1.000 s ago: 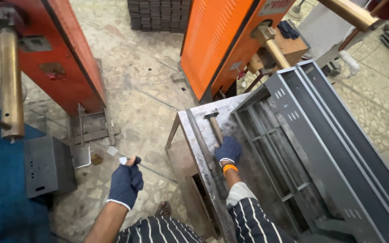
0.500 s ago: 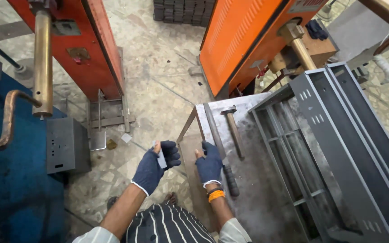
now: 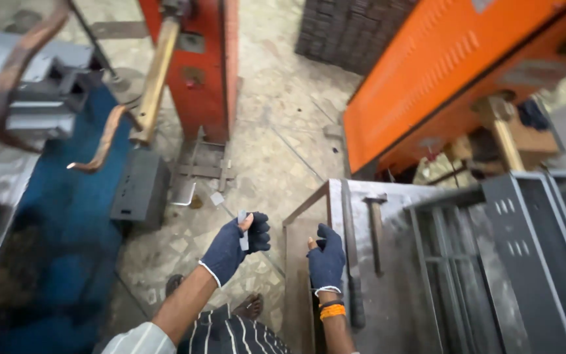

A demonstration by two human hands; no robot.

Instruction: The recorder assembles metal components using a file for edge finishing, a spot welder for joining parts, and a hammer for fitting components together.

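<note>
1. Two hands in view, both in dark blue knit gloves: left hand (image 3: 236,246) raised over the floor, right hand (image 3: 326,260) at the near edge of the steel tabletop (image 3: 397,288).
2. One small flat metal piece (image 3: 244,229), grey and rectangular, pinched upright between thumb and fingers (image 3: 257,235) of the left hand, just left of the tabletop corner.
3. Right-hand fingers loosely curled together, clamped on nothing visible; resting beside one long dark metal bar (image 3: 352,262) lying along the tabletop edge. Orange band (image 3: 329,311) at that wrist.
4. One hammer (image 3: 375,229) with a wooden handle, lying flat on the tabletop just right of the bar, head pointing away.
5. One grey perforated sheet-metal frame (image 3: 525,262), with ribs and slots, filling the right half of the tabletop.
6. Two large machines: one red-orange column (image 3: 207,65) with a brass-coloured arm (image 3: 155,72) on the left, one orange louvred cabinet (image 3: 453,65) upper right.
7. One dark grey box (image 3: 140,190) on the floor beside a blue mat.
8. Open room: mottled stone floor (image 3: 276,137) between the machines, bare apart from small scraps; narrow gap between hands.
9. One sandalled foot (image 3: 250,305) below the hands.
</note>
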